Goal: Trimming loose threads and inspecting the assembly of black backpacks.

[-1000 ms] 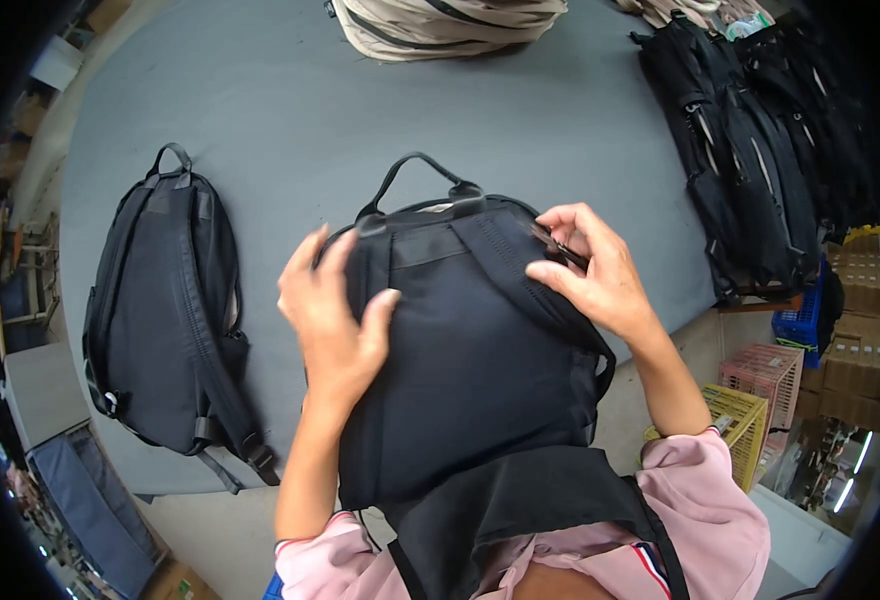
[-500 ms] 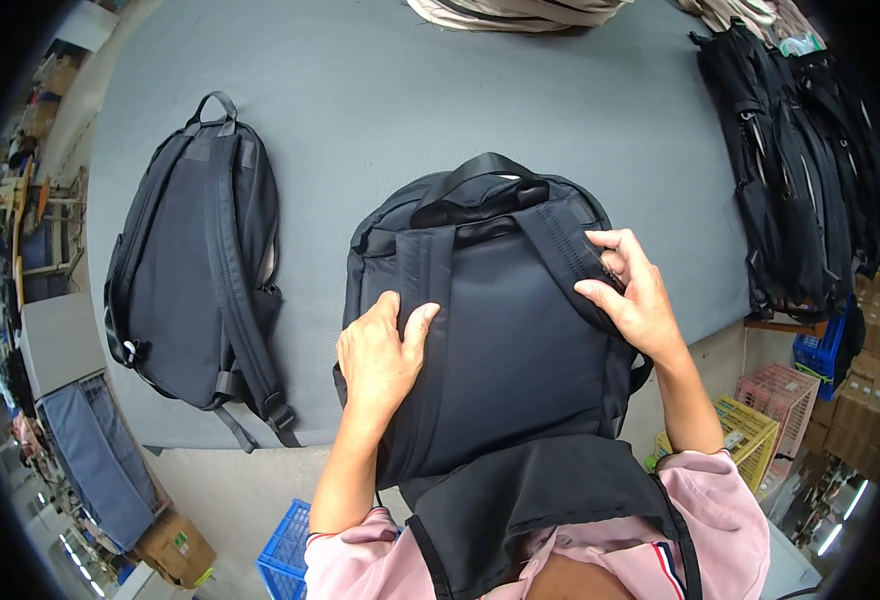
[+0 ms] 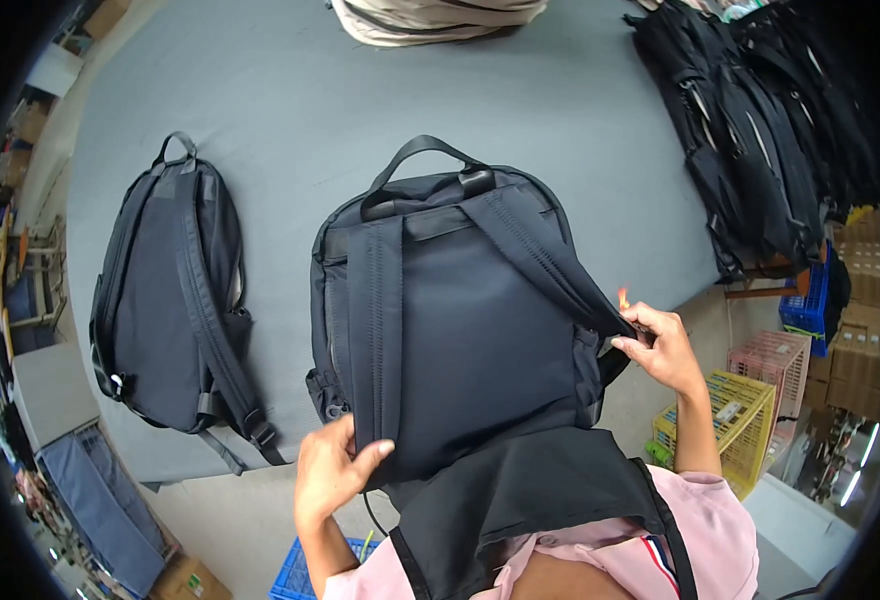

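**Black backpack (image 3: 490, 320) with hands low on the straps**

The backpack lies on the grey surface (image 3: 310, 110), straps uppermost, its lower end partly hidden by the apron (image 3: 520, 490). The left hand (image 3: 335, 475), half a second ago midway along the left strap (image 3: 375, 330), has slid to the strap's lower end and clamps it, thumb across the top. The right hand (image 3: 665, 355) has likewise moved down the right strap (image 3: 530, 245); its thumb and fingers are pinched together on the strap's outer edge. A small orange flame (image 3: 624, 298), not visible in either earlier frame, now shows just above these fingers; its source is hidden. The handle (image 3: 422, 143), folded toward the straps half a second ago, now arches upward. To the left, the second backpack (image 3: 160, 290) lies apart, unchanged.
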The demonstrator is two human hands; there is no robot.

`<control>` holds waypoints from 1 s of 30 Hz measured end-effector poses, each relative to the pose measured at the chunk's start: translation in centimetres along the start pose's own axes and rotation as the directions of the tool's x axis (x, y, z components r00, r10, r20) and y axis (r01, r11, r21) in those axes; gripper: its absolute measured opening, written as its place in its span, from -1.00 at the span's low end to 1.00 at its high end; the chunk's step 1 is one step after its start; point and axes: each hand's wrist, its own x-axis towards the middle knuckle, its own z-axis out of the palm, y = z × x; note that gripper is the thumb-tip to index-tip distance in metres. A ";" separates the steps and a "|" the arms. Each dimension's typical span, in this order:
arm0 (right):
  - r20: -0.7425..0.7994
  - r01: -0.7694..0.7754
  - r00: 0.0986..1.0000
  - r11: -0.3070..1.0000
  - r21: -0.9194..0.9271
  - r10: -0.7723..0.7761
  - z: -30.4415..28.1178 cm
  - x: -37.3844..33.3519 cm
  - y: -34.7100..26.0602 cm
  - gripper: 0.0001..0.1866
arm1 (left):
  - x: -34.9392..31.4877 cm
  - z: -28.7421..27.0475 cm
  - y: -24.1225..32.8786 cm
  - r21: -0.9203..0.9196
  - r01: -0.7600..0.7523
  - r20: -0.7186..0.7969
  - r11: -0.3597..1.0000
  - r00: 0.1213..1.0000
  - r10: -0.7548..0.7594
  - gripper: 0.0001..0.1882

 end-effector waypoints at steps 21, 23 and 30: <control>-0.203 0.085 0.975 0.696 0.713 0.088 6.0 9.1 -1.3 -0.80 | 15.8 1.3 1.0 -0.851 -0.185 -0.196 0.492 0.980 0.030 -0.83; -0.256 0.114 0.961 0.692 0.712 0.105 6.4 9.5 -1.5 -0.81 | 16.2 1.2 0.8 -0.849 -0.188 -0.197 0.494 0.980 0.034 -0.83; -0.623 0.470 0.630 0.866 -0.169 -0.463 7.0 8.2 -6.6 -0.76 | 16.0 1.1 0.3 -0.871 -0.158 -0.176 0.464 0.984 0.005 -0.80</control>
